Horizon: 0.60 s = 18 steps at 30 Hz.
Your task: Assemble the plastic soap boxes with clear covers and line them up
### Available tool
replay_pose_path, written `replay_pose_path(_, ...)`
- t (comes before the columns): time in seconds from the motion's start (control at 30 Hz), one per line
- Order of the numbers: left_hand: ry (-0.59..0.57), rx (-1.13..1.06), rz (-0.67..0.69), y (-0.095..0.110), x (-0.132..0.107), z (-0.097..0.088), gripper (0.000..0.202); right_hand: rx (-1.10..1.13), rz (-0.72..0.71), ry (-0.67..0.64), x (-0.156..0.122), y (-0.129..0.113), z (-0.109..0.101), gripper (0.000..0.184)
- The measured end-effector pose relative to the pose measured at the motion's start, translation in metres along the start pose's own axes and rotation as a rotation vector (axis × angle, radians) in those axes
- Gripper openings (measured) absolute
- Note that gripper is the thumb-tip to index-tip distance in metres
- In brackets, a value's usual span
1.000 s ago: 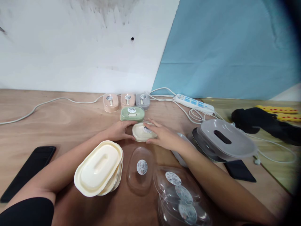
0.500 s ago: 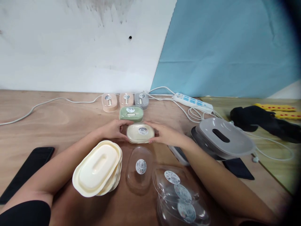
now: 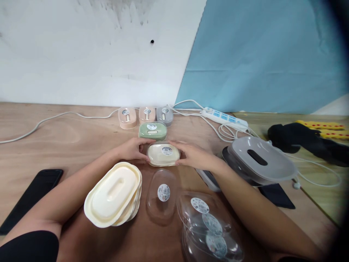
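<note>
A small cream soap box (image 3: 163, 154) with a clear lid and round sticker sits on the wooden table (image 3: 76, 142). My left hand (image 3: 135, 149) grips its left end and my right hand (image 3: 191, 154) grips its right end, fingers curled round it. Just beyond it lies a green soap box (image 3: 152, 131), and behind that a peach box (image 3: 127, 117), a pink box (image 3: 147, 114) and a grey box (image 3: 164, 115). A stack of cream trays (image 3: 113, 194) lies by my left forearm. A single clear lid (image 3: 163, 193) and a stack of clear lids (image 3: 209, 225) lie nearer me.
Grey trays (image 3: 259, 162) are stacked at the right over a dark phone (image 3: 276, 196). Another black phone (image 3: 29, 198) lies at the left. A white power strip (image 3: 223, 118) with cables runs along the back. A black cloth (image 3: 305, 140) and yellow items (image 3: 324, 127) are at far right.
My right hand slid off the top of the cream box to its right end. Both hands now hold the box by its ends, and it sits flat.
</note>
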<state>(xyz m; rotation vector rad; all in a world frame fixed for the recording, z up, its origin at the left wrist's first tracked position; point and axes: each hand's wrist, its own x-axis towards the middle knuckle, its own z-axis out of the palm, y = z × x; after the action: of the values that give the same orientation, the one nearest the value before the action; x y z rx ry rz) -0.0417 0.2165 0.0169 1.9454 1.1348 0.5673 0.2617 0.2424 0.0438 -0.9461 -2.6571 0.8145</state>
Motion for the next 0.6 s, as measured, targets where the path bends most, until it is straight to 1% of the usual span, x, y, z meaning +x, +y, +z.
replay_pose_path(0.17,-0.038,-0.012,-0.062,0.001,0.0,-0.001,0.092,0.008,0.045,-0.015,-0.001,-0.008,-0.004,0.082)
replay_pose_path(0.37,-0.088,0.041,-0.046,0.007,-0.001,-0.002,0.09,0.015,0.031,-0.002,-0.002,-0.01,-0.003,0.081)
replay_pose_path(0.6,-0.089,0.044,-0.063,0.008,-0.001,-0.004,0.094,-0.037,0.021,0.031,-0.002,-0.014,0.0,0.079)
